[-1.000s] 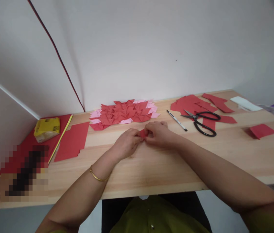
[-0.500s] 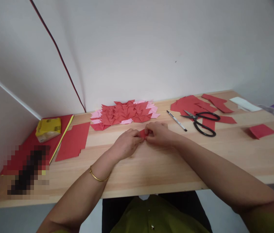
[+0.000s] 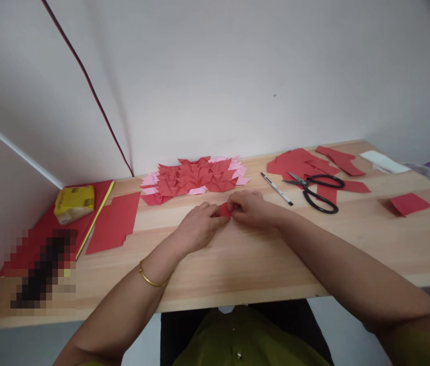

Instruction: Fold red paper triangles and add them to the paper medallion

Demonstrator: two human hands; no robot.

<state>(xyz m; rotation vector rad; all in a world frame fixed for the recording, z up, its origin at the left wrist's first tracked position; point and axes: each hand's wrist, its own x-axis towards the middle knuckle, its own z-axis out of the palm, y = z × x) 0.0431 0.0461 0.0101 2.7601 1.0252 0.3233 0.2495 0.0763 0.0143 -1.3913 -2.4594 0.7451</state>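
Observation:
A small piece of red paper (image 3: 224,209) is pinched between my two hands, low over the middle of the table; my fingers cover most of it. My left hand (image 3: 202,226) grips its left side with thumb and fingers pressed together. On the other side, the curled fingers of my right hand (image 3: 248,207) hold the paper's right part. Just behind my hands lie rows of folded red and pink paper pieces (image 3: 195,176), set close together against the wall.
Black-handled scissors (image 3: 306,183) and a pen (image 3: 277,189) lie right of centre, before red paper scraps (image 3: 295,161). A folded red sheet (image 3: 411,204) rests farther right. At left are cut red sheets (image 3: 114,223) and a yellow packet (image 3: 74,203) on a red folder.
My hands keep their hold on the red paper, with only a slight shift of the fingers. The view has moved a little; the other things lie as before.

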